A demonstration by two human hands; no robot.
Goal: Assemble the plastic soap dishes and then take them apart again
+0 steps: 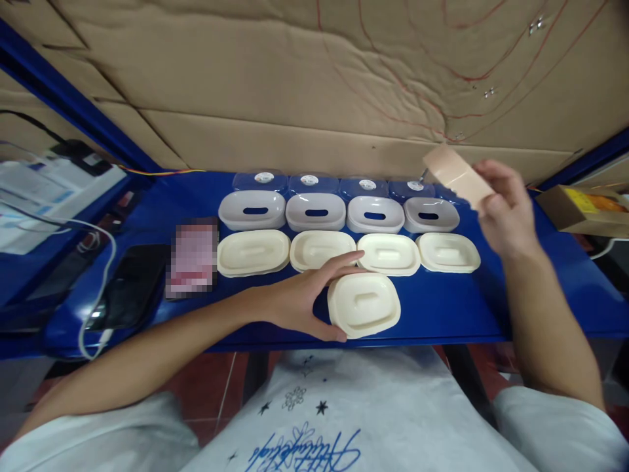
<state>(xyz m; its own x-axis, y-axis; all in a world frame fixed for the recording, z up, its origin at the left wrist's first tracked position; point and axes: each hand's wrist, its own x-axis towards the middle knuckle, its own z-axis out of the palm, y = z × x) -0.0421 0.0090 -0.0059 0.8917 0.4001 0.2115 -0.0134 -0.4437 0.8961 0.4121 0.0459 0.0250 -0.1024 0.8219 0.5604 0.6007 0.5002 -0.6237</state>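
White boxes (24,196): at the far left, partly blurred, with a black device on top.
Black slab (130,282): flat and glossy, lying on the blue table (442,308).
Pink pack (192,252): just right of the slab, its face pixelated, so its markings cannot be read.
Trays (253,254): four cream ovals side by side in a row, each with a raised bar in the middle.
Shells (252,223): four white ovals in a row just behind the trays, each with a slot through which blue shows.
Lids (299,190): a row of clear pieces behind the shells, at least four bearing a white sticker, set near the cardboard wall (246,131).
Left hand (299,301): spread around the left side of the front tray (365,301), thumb at its near edge, fingers at its far edge, one fingertip reaching to the third tray of the row.
Front tray: a fifth cream oval, on its own near the table's front edge, in front of the second and third trays.
Block (457,176): tan, raised and tilted above the right end of the shells, a small metal tip showing by its left end.
Right hand (506,210): lifted, pinching the block's right end between thumb and fingers.
Carton (555,203): at the far right, with something yellow and orange inside.
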